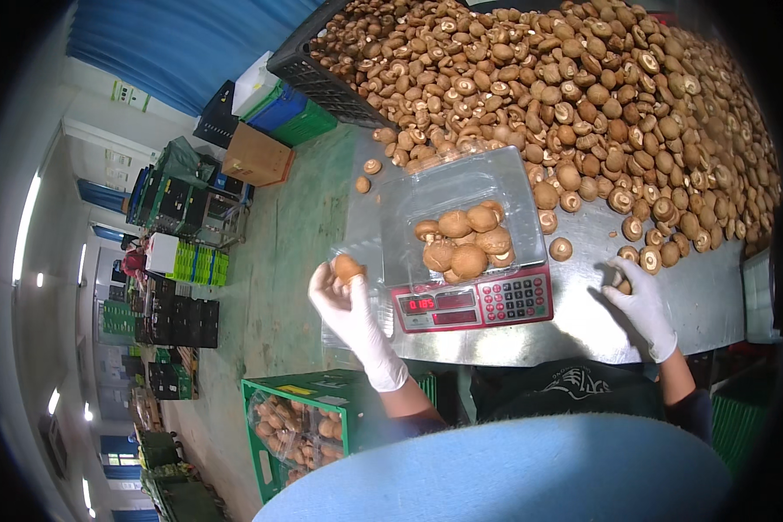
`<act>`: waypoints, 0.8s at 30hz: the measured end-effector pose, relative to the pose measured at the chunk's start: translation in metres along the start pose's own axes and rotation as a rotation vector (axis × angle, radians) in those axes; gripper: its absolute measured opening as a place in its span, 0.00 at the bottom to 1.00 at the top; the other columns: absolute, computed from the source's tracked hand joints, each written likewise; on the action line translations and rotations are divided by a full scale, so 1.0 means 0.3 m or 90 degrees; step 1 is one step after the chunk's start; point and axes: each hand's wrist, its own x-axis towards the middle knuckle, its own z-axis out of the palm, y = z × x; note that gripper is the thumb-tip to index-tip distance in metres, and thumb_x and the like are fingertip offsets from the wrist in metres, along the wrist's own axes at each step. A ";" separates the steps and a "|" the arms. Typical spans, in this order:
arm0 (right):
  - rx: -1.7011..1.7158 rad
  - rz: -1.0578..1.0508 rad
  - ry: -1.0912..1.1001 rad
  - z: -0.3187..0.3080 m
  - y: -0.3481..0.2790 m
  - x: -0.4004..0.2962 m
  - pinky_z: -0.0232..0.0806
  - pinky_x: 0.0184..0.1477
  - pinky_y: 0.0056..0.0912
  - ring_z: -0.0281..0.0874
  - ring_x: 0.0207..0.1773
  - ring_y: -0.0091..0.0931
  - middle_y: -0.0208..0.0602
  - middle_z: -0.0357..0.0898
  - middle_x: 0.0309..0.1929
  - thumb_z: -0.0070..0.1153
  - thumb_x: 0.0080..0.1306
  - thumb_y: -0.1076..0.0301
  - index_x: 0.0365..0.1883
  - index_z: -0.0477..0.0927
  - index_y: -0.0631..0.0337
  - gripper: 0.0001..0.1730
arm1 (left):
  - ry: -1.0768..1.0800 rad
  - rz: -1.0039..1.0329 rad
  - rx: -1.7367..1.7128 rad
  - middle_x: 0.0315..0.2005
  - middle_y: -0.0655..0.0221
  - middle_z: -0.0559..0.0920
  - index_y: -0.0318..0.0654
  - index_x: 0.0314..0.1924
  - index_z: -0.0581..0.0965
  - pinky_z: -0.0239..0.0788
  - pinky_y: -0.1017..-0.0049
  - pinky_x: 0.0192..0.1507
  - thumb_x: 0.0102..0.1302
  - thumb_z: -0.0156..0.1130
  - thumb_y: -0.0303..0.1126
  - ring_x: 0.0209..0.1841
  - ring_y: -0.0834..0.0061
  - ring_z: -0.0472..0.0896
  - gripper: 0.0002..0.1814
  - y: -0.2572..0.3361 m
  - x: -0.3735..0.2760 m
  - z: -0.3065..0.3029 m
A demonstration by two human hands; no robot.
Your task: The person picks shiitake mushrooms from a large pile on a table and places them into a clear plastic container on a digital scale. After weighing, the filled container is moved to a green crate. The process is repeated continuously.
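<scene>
My left hand (353,307), in a white glove, holds a brown mushroom (348,267) between its fingers, left of the scale. My right hand (641,307), gloved the same way, has its fingers closed on a small mushroom (624,286) over the steel table. Between the hands stands a red and silver digital scale (534,301) with a lit display. On its pan lies a clear plastic tray (404,212) with several mushrooms (468,261) at its near end. A single mushroom (561,248) lies on the table just right of the scale.
A large heap of mushrooms (600,117) covers the far side of the steel table (705,300), beside a tilted black crate (339,85). Clear plastic packaging lies at the left table edge. Below, a green crate (300,389) holds packed mushrooms. Stacked crates and a person stand farther left.
</scene>
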 end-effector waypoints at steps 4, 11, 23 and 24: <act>0.199 -0.032 -0.098 0.114 0.059 0.046 0.68 0.57 0.25 0.73 0.51 0.23 0.29 0.74 0.46 0.66 0.60 0.76 0.58 0.76 0.63 0.26 | -0.039 0.021 -0.031 0.60 0.59 0.74 0.33 0.64 0.69 0.66 0.68 0.67 0.65 0.62 0.16 0.61 0.68 0.74 0.27 -0.052 0.025 0.006; 0.429 0.152 -0.120 0.169 0.048 0.060 0.72 0.45 0.21 0.77 0.40 0.19 0.30 0.79 0.41 0.60 0.67 0.78 0.59 0.76 0.68 0.21 | -0.212 -0.018 0.028 0.60 0.57 0.78 0.29 0.63 0.74 0.66 0.66 0.67 0.67 0.65 0.22 0.63 0.66 0.76 0.24 -0.098 0.009 0.058; 0.442 0.068 -0.096 0.202 0.086 0.079 0.72 0.48 0.19 0.77 0.45 0.17 0.29 0.77 0.50 0.58 0.63 0.81 0.67 0.72 0.66 0.31 | -0.203 0.355 0.457 0.52 0.56 0.82 0.36 0.52 0.79 0.68 0.57 0.62 0.66 0.68 0.31 0.60 0.51 0.77 0.16 -0.250 0.000 0.151; 0.449 0.076 -0.106 0.204 0.085 0.082 0.71 0.47 0.19 0.76 0.45 0.16 0.29 0.78 0.49 0.59 0.64 0.79 0.67 0.72 0.66 0.31 | -0.197 0.336 0.467 0.51 0.57 0.83 0.37 0.51 0.80 0.67 0.56 0.62 0.66 0.68 0.32 0.60 0.50 0.77 0.15 -0.248 -0.007 0.156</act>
